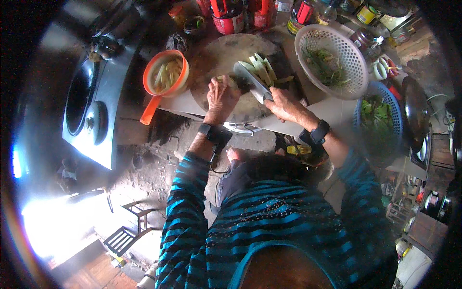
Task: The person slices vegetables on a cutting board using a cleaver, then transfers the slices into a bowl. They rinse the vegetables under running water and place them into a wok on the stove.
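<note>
On a round wooden chopping board point(213, 54), my right hand point(287, 104) grips a cleaver point(253, 82) by its handle, the blade tilted beside several pale green vegetable strips point(262, 68). My left hand point(222, 97) rests on the board left of the blade, its fingers curled over a pale vegetable piece point(227, 81) that they mostly cover. Left of the board stands an orange-rimmed strainer or scoop point(145, 77) with a handle, holding cut pale strips point(168, 75).
A white perforated basket point(348, 50) and a blue one point(397, 119), both with leafy greens, stand at the right. Jars and red-capped containers point(227, 21) line the back. A stove with a wok point(81, 97) and a lid point(94, 123) is at the left.
</note>
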Demonstrator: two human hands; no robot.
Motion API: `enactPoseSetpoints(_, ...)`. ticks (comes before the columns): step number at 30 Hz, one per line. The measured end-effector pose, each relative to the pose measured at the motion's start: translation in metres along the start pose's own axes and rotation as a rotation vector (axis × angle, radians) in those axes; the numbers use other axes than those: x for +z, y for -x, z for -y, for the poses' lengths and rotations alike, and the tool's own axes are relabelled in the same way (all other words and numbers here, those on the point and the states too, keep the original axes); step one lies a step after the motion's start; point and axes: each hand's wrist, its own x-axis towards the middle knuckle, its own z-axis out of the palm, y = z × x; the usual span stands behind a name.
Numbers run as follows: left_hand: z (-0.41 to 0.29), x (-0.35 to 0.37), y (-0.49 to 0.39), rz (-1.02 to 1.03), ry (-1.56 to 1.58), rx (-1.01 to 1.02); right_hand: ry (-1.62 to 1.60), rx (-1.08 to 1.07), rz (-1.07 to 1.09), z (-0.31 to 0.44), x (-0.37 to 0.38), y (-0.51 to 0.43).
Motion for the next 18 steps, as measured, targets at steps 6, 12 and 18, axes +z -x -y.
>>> enactPoseSetpoints(6,0.007,-0.02,0.009,0.091,0.284,0.028,0.088,-0.076,-0.002,-0.002,0.008,-0.006)
enactPoseSetpoints(12,0.023,-0.009,0.005,0.037,0.351,0.086,0.357,-0.37,-0.278,-0.006,0.017,-0.011)
enactPoseSetpoints(18,0.024,-0.004,0.004,0.005,0.371,0.111,0.393,-0.288,-0.143,-0.007,0.017,-0.013)
